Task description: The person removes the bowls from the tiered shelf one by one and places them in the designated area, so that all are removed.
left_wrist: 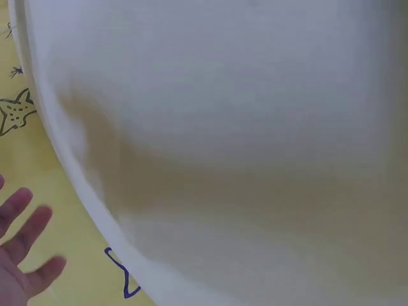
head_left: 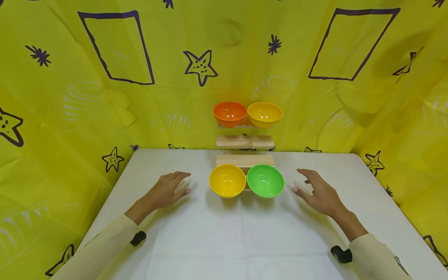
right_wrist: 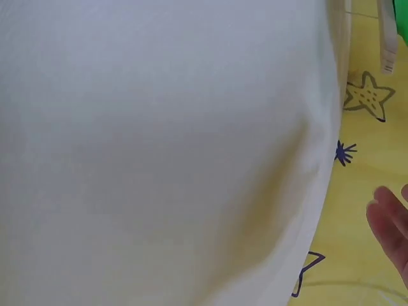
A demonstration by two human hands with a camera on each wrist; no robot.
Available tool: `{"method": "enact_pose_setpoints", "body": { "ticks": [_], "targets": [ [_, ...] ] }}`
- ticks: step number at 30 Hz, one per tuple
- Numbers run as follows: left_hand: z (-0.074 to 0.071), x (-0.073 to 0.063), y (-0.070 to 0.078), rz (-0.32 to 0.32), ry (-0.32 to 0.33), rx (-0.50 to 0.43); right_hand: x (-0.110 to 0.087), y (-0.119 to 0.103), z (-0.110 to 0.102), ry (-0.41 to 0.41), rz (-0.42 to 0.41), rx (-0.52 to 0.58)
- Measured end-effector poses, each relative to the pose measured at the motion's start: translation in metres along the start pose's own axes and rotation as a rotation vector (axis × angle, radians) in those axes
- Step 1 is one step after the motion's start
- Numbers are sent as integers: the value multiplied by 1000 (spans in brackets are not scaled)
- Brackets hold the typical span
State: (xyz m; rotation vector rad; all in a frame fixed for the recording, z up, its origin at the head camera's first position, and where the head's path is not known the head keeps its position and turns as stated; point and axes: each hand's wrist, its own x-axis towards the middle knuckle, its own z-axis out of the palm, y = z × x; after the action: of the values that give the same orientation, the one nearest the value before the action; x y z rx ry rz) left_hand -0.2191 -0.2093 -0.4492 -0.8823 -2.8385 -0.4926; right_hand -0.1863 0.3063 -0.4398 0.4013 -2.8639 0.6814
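Observation:
Two bowls, a yellow one (head_left: 228,181) and a green one (head_left: 265,181), sit side by side at the front of a tiered wooden rack (head_left: 245,160). Higher up at its back are an orange bowl (head_left: 230,114) and another yellow bowl (head_left: 265,114). My left hand (head_left: 167,190) hovers to the left of the front yellow bowl, thumb and fingers apart, touching nothing. On the other side, my right hand (head_left: 321,193) is held near the green bowl with its fingers spread and no contact. In the wrist views only parts of the left fingers (left_wrist: 25,236) and right fingers (right_wrist: 389,229) show.
A white-covered table (head_left: 210,241) carries the rack near its far edge. Yellow cloth (head_left: 238,39) printed with stars and shells hangs behind and along both sides. Dark devices (head_left: 341,254) are strapped at the sleeves' cuffs.

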Motion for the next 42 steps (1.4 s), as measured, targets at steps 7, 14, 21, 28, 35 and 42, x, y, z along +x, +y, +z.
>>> {"method": "enact_pose_setpoints", "body": {
  "ticks": [7, 14, 21, 28, 35, 42],
  "targets": [
    [-3, 12, 4, -56, -36, -180, 1, -5, 0, 51, 17, 205],
    [-4, 27, 8, -61, -31, -320, 3, -8, 1, 80, -34, 345],
    [-3, 40, 13, -53, -29, -342, 4, -13, 5, 62, -69, 472],
    [-1, 54, 14, -112, -15, -413, 6, -20, 6, 43, -106, 562],
    [1, 66, 16, -155, -6, -494, 7, -27, 9, 12, -86, 615],
    [3, 77, 20, -145, 17, -519, 7, -31, 13, 17, -86, 622]
  ]
}}
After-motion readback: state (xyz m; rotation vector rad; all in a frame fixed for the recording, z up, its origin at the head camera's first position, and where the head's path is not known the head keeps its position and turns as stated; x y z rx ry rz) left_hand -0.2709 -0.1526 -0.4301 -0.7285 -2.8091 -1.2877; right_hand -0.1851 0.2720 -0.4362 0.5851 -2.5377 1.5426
